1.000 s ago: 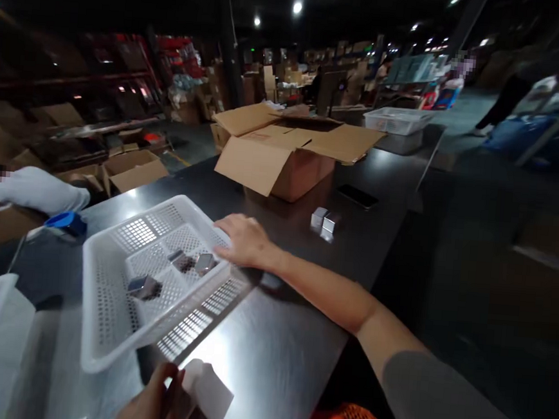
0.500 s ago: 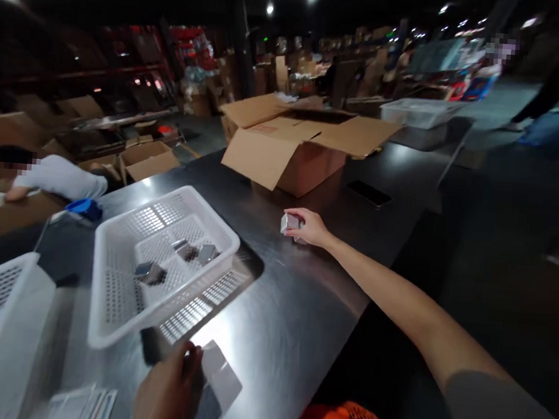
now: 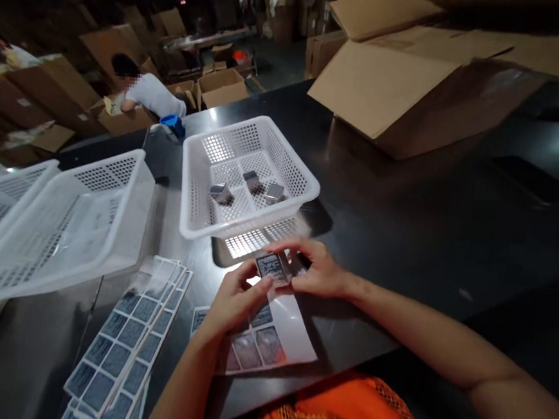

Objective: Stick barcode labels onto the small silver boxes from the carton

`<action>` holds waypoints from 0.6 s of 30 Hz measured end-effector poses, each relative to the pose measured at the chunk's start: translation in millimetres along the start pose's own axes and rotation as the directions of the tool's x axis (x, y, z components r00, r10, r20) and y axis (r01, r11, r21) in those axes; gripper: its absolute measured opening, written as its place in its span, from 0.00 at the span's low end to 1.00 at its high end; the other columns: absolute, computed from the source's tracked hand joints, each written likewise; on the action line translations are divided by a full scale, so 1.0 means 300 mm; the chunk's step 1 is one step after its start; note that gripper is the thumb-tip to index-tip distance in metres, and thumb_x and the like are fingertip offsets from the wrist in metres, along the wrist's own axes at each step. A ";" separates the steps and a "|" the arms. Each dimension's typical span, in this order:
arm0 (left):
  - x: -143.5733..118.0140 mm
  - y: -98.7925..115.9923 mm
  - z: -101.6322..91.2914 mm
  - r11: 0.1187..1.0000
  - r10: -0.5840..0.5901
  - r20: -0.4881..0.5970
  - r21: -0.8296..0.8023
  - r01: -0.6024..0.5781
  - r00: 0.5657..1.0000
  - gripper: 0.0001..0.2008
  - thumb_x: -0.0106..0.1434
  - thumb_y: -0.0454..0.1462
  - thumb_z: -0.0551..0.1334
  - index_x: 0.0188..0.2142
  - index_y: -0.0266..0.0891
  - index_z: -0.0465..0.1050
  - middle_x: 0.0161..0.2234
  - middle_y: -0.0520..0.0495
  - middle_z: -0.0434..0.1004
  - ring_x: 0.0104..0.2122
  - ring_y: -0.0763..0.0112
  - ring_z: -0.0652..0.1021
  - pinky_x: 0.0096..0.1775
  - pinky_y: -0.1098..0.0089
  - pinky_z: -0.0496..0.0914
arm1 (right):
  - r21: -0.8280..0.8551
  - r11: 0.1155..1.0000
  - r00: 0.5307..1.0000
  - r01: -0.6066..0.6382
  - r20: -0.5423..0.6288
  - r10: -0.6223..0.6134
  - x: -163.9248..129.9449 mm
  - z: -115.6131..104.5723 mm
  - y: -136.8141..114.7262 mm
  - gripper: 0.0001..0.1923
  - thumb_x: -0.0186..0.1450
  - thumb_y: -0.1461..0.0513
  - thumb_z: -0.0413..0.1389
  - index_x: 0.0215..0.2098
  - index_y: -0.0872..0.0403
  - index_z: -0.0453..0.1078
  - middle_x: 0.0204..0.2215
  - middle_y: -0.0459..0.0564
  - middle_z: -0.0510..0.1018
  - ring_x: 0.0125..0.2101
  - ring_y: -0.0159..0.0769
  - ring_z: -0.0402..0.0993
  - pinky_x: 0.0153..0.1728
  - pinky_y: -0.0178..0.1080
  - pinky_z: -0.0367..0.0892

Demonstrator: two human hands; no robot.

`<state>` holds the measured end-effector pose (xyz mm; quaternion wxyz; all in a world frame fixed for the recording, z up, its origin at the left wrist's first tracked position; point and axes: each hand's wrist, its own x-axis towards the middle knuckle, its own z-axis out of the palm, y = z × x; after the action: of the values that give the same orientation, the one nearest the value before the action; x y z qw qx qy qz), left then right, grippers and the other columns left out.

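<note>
My left hand point(image 3: 234, 299) has its thumb and fingers closed on a dark label with small print point(image 3: 271, 267). That label lies against a small shiny box point(image 3: 298, 269), gripped by my right hand point(image 3: 323, 271); my fingers cover much of the box. Beneath my left hand a sheet of labels point(image 3: 294, 327) rests on the table, with dark squares and a bare whitish strip. Just beyond my hands stands a white perforated basket point(image 3: 244, 223) with several small silvery boxes point(image 3: 274, 193) in it. More label sheets point(image 3: 118, 352) lie stacked to the left.
White baskets point(image 3: 129, 204) line the left side of the metal table point(image 3: 402, 245). An open cardboard box point(image 3: 391, 83) stands at the back right, with a dark phone point(image 3: 533, 178) near it. A blue tape roll point(image 3: 172, 123) sits at the far edge; a person point(image 3: 160, 93) bends over cartons beyond.
My right hand has brought the small box back from the right to my left hand. The left hand now pinches a label over the label sheet. The view has swung left and down.
</note>
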<state>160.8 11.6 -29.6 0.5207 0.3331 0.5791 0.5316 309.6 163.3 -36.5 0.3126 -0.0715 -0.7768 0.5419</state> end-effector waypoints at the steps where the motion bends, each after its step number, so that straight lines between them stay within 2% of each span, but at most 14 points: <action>1: 0.005 0.000 -0.001 0.996 -0.032 0.020 -0.084 0.034 0.999 0.29 0.58 0.52 0.70 0.54 0.38 0.74 0.49 0.40 0.82 0.41 0.62 0.82 0.43 0.65 0.75 | -0.014 1.000 1.000 0.020 -0.010 -0.020 -0.005 0.004 0.000 0.35 0.53 0.61 0.72 0.58 0.47 0.71 0.50 0.49 0.81 0.45 0.38 0.79 0.46 0.41 0.74; 3: 0.013 0.002 -0.005 0.983 -0.076 0.068 -0.162 0.087 0.995 0.28 0.55 0.52 0.72 0.50 0.39 0.77 0.45 0.42 0.84 0.42 0.61 0.82 0.47 0.64 0.75 | -0.034 0.999 0.999 0.039 -0.033 -0.040 -0.011 -0.001 -0.002 0.42 0.50 0.60 0.73 0.61 0.46 0.67 0.53 0.51 0.79 0.48 0.41 0.79 0.47 0.43 0.75; 4: 0.015 0.003 -0.009 0.980 -0.097 0.082 -0.167 0.110 0.992 0.28 0.53 0.53 0.73 0.48 0.39 0.78 0.43 0.43 0.84 0.41 0.61 0.82 0.46 0.65 0.75 | -0.048 0.998 0.998 0.042 -0.038 -0.044 -0.012 -0.008 -0.004 0.42 0.50 0.59 0.74 0.61 0.47 0.68 0.53 0.52 0.79 0.49 0.42 0.79 0.47 0.43 0.75; 8: 0.012 -0.002 -0.022 0.962 -0.178 0.144 -0.182 0.203 0.973 0.26 0.49 0.52 0.76 0.42 0.38 0.82 0.35 0.45 0.84 0.32 0.68 0.80 0.37 0.70 0.73 | -0.119 0.989 0.996 0.093 0.001 -0.094 -0.017 -0.029 -0.012 0.28 0.53 0.57 0.73 0.51 0.49 0.75 0.45 0.51 0.81 0.44 0.41 0.79 0.44 0.41 0.76; 13: 0.008 -0.006 -0.020 0.968 -0.190 0.198 -0.128 0.217 0.962 0.24 0.50 0.53 0.76 0.38 0.38 0.83 0.33 0.47 0.84 0.31 0.70 0.79 0.39 0.71 0.73 | -0.073 0.991 0.992 0.116 0.062 -0.112 -0.033 -0.038 -0.027 0.29 0.53 0.55 0.73 0.50 0.52 0.73 0.43 0.50 0.80 0.42 0.37 0.78 0.40 0.38 0.76; 15: 0.009 -0.002 -0.022 0.972 -0.221 0.187 -0.033 0.231 0.957 0.26 0.54 0.55 0.72 0.42 0.38 0.83 0.35 0.45 0.85 0.31 0.69 0.79 0.39 0.69 0.74 | -0.145 0.982 0.989 0.125 0.094 -0.112 -0.029 -0.078 -0.030 0.25 0.55 0.57 0.72 0.49 0.52 0.73 0.42 0.49 0.81 0.42 0.38 0.78 0.43 0.39 0.75; 17: 0.009 0.002 -0.029 0.964 -0.262 0.119 0.072 0.255 0.958 0.30 0.59 0.57 0.68 0.52 0.39 0.79 0.40 0.42 0.86 0.34 0.66 0.81 0.41 0.67 0.75 | -0.361 0.928 0.996 0.088 0.050 -0.075 -0.019 -0.155 -0.024 0.22 0.56 0.62 0.69 0.48 0.52 0.74 0.43 0.49 0.81 0.44 0.40 0.77 0.48 0.42 0.73; 18: 0.009 0.003 -0.034 0.959 -0.262 0.060 0.126 0.253 0.963 0.32 0.61 0.57 0.66 0.56 0.39 0.76 0.43 0.41 0.86 0.36 0.65 0.82 0.41 0.66 0.75 | -0.500 0.866 0.999 0.021 -0.013 -0.032 -0.014 -0.204 -0.016 0.22 0.56 0.65 0.67 0.48 0.52 0.74 0.45 0.50 0.81 0.46 0.43 0.76 0.50 0.45 0.71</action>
<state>150.2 11.5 -30.4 0.5865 0.3050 0.6275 0.4114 348.7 208.2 -20.6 0.2991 -0.1450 -0.8882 0.3173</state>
